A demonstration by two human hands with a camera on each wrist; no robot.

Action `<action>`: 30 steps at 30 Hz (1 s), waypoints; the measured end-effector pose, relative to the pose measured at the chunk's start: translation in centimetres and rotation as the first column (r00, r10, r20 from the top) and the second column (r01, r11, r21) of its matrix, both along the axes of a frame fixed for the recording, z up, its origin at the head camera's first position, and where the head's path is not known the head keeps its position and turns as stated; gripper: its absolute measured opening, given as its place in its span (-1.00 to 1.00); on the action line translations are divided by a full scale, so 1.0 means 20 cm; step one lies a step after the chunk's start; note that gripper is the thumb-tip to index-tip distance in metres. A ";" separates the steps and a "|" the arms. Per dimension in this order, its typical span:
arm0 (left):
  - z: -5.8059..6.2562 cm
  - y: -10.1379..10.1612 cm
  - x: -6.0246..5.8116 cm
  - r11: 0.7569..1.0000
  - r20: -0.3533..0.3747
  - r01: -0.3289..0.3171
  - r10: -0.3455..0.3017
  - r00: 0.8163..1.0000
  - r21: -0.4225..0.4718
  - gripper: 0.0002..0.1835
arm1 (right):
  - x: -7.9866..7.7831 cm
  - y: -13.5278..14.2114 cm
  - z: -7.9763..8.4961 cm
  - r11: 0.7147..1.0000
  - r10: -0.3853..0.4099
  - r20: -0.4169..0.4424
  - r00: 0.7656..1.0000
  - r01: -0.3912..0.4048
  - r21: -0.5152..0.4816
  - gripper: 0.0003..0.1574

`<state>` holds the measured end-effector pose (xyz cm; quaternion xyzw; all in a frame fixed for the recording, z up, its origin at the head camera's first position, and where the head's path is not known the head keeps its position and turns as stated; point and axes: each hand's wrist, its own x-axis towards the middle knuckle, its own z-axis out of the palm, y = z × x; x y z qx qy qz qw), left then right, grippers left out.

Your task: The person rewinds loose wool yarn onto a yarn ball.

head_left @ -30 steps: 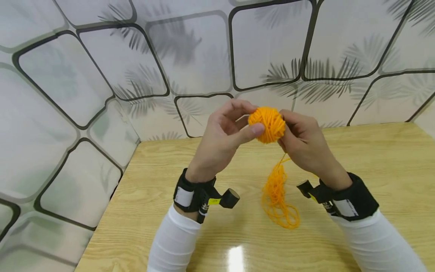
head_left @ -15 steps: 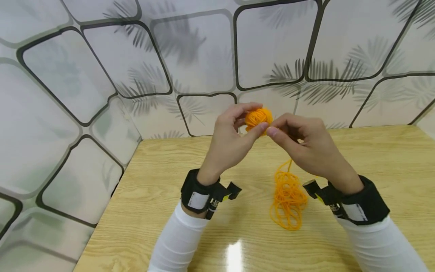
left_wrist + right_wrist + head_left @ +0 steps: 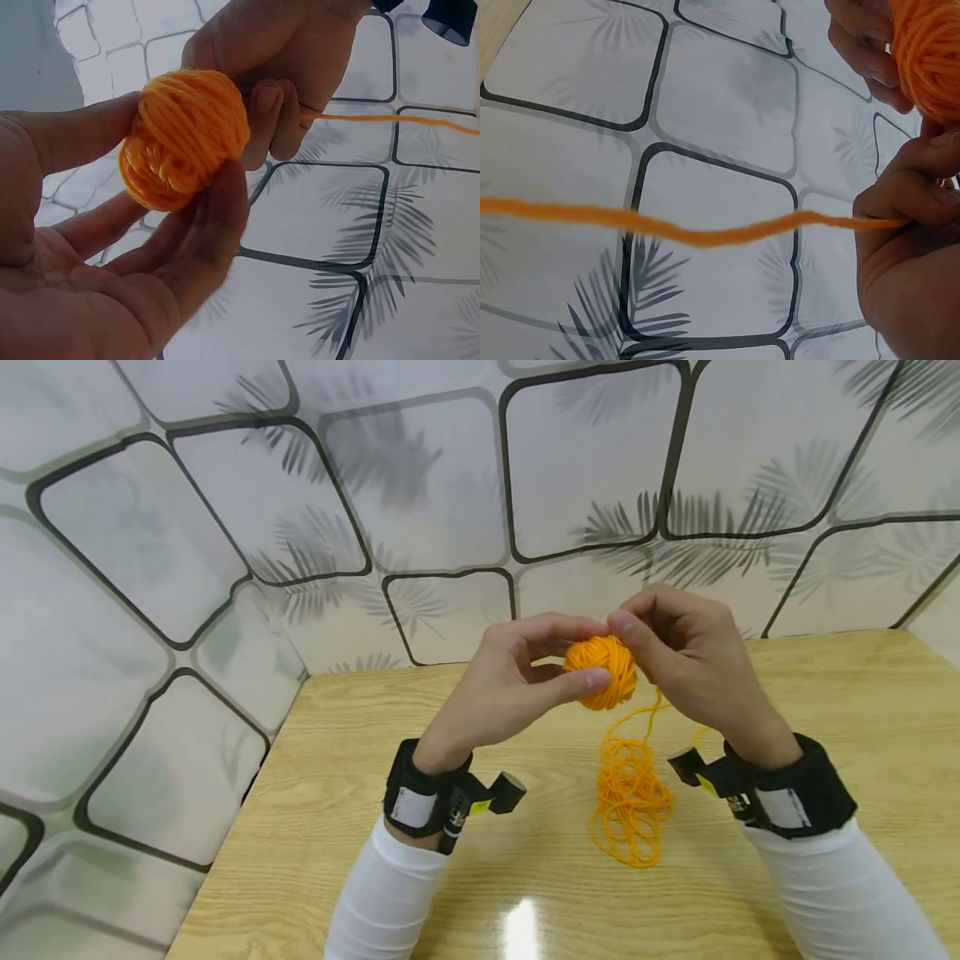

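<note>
Head view: the left hand (image 3: 504, 683) pinches an orange yarn ball (image 3: 609, 658) between thumb and fingers; the right hand (image 3: 697, 660) sits at its upper right; left wrist view: the ball lies against the fingertips; right wrist view: the right hand's curled fingers grip a yarn strand (image 3: 705, 238).

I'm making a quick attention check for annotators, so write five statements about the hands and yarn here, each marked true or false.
1. Loose yarn lies on the table. True.
2. The left hand holds a ball of yarn. True.
3. The ball of yarn touches the table. False: it is held above it.
4. A strand runs to the right hand. True.
5. Both sleeves are black. False: they are white.
</note>
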<state>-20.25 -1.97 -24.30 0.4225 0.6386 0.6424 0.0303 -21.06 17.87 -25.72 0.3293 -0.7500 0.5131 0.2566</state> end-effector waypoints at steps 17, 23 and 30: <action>0.01 0.02 -0.02 0.796 -0.050 -0.368 0.443 0.895 0.480 -0.64 | 0.00 -0.12 -0.07 0.965 0.155 0.074 0.985 -0.167 0.203 -0.80; 0.05 0.01 0.02 0.847 -0.257 -0.458 0.522 0.814 0.270 -0.65 | 0.04 -0.08 -0.02 0.954 0.129 0.012 0.992 -0.127 0.273 -0.82; 0.07 -0.03 0.05 0.955 -0.142 -0.289 0.277 0.950 -0.069 -0.65 | 0.06 0.00 0.04 0.986 0.002 -0.040 0.999 0.004 0.166 -0.88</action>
